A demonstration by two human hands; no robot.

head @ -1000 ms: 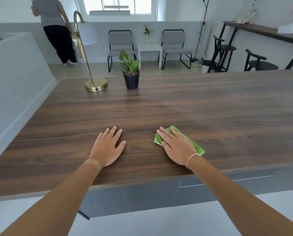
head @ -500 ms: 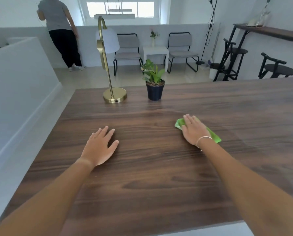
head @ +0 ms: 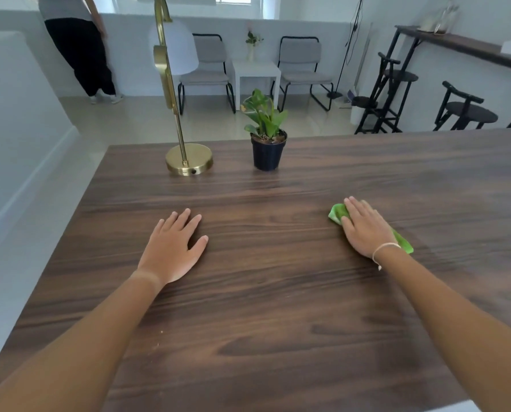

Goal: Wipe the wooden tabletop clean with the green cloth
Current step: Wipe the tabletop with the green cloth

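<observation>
The dark wooden tabletop [head: 278, 307] fills most of the view. My right hand [head: 364, 228] lies flat on the green cloth [head: 337, 213], pressing it onto the wood right of centre; green shows past the fingers and by the wrist. My left hand [head: 172, 248] rests palm down on the bare wood left of centre, fingers slightly spread, holding nothing. A few pale crumbs [head: 161, 332] lie on the wood by my left forearm.
A brass lamp base [head: 189, 159] and a small potted plant [head: 267, 144] stand near the table's far edge. Beyond are two chairs, a white side table, black stools at the right, and a person [head: 75, 46] at the far left.
My right hand has pushed the cloth away from the near edge, farther up and to the right across the table. The view has come forward over the table. My left hand stays flat.
</observation>
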